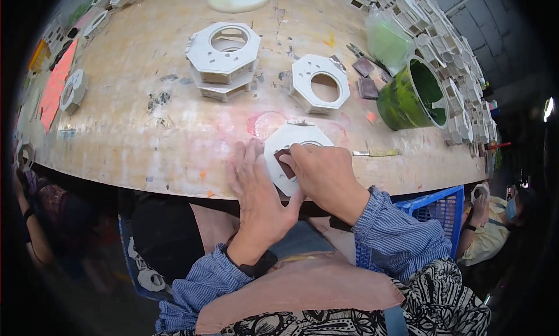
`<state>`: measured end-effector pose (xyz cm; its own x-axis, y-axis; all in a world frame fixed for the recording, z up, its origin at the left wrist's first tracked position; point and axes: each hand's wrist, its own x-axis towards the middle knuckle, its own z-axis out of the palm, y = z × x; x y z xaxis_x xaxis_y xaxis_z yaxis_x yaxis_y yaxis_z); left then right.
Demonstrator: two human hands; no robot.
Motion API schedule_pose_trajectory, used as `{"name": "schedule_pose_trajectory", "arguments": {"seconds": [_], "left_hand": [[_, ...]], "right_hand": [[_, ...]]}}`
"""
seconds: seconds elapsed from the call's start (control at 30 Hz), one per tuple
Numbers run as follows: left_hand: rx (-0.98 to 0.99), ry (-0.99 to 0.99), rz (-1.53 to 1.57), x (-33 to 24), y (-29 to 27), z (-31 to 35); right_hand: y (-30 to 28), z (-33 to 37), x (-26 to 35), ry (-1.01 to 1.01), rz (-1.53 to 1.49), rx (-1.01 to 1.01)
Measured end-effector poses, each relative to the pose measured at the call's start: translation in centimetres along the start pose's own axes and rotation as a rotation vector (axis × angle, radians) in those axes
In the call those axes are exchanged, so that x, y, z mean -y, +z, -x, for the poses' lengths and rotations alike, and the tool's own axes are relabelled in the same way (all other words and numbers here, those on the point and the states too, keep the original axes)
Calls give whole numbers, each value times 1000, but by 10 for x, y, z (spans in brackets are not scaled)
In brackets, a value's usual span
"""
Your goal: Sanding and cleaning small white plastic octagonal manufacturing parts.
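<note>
Near the table's front edge lies a white octagonal frame (297, 133) with a round opening. My left hand (260, 190) steadies it, fingers along its left side and thumb by its lower edge. In my right hand (329, 176), a small dark brown piece of sandpaper (287, 168) is pinched against the frame's top face. Part of the opening is hidden under that hand. Just beyond stands another white octagonal frame (301, 80) with a round hole. Farther left is a white octagonal piece (239, 59), apparently in stacked tiers.
A green-stained bucket (404, 100) stands at right, beside brown sandpaper squares (367, 88) and a plastic bag (389, 42). A flat metal-tipped tool (377, 153) lies right of my hand. Many white pieces (460, 97) are piled along the right edge. Other people sit at both sides.
</note>
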<state>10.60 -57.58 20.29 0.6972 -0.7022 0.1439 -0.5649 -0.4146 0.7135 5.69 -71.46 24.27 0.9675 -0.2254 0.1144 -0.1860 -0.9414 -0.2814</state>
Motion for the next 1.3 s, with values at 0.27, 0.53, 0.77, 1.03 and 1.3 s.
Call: {"name": "schedule_pose_trajectory", "arguments": {"seconds": [0.27, 0.53, 0.77, 1.03, 1.3], "left_hand": [[-16, 5, 9, 4, -2, 0], [-11, 3, -29, 1, -1, -2], [-32, 1, -34, -1, 3, -1], [123, 185, 9, -25, 20, 25], [-165, 223, 14, -6, 14, 16]], "right_hand": [[2, -11, 2, -9, 38, 40], [3, -38, -13, 7, 87, -121], [-16, 39, -50, 414, -511, -309], [4, 13, -51, 435, -948, -309], [-1, -1, -68, 333, -804, -465]]}}
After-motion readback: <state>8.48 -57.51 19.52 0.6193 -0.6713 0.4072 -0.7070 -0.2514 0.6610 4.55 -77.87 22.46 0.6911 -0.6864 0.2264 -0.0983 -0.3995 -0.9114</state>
